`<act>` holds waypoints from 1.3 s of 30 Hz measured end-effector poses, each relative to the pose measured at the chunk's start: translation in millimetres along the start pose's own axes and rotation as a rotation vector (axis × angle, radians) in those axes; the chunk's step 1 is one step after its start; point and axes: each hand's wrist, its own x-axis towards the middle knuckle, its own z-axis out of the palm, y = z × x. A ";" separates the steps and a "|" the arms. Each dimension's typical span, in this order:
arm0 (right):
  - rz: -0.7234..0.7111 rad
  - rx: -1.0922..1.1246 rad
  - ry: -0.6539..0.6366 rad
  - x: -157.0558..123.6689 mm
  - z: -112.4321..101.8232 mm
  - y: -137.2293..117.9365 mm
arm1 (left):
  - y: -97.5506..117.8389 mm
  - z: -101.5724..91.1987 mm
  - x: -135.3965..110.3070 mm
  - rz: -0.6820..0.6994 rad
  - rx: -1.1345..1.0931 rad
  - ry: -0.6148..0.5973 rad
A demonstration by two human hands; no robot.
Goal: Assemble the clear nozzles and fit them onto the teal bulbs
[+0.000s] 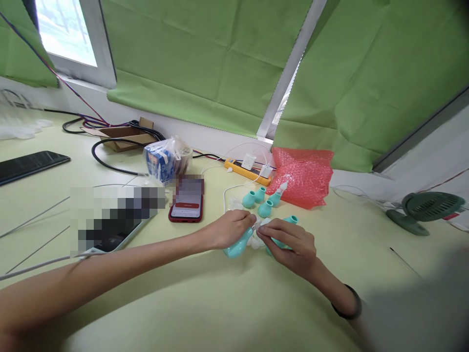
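Gripped in the left hand (234,229) was a rubbery-looking teal pear-shaped bulb (236,249), over the pale yellow tabletop (205,303); just to its right, a small whitish translucent piece (263,223) was pinched by the right hand (292,243). Fitting seemed to be in hand, steady alignment being called for next.
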 end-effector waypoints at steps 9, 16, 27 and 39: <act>0.101 0.152 -0.078 -1.5 0.2 4.5 | 3.4 4.2 -5.3 0.069 0.254 0.080; -0.037 0.104 -0.145 -3.9 -2.6 15.4 | 5.1 4.8 -5.6 0.085 0.320 0.050; -0.170 -0.107 -0.351 -5.1 -5.2 11.1 | 3.8 3.0 -3.8 0.064 0.343 0.002; 0.865 0.724 0.033 4.8 5.6 -9.1 | 4.7 9.9 -8.2 0.103 0.060 0.115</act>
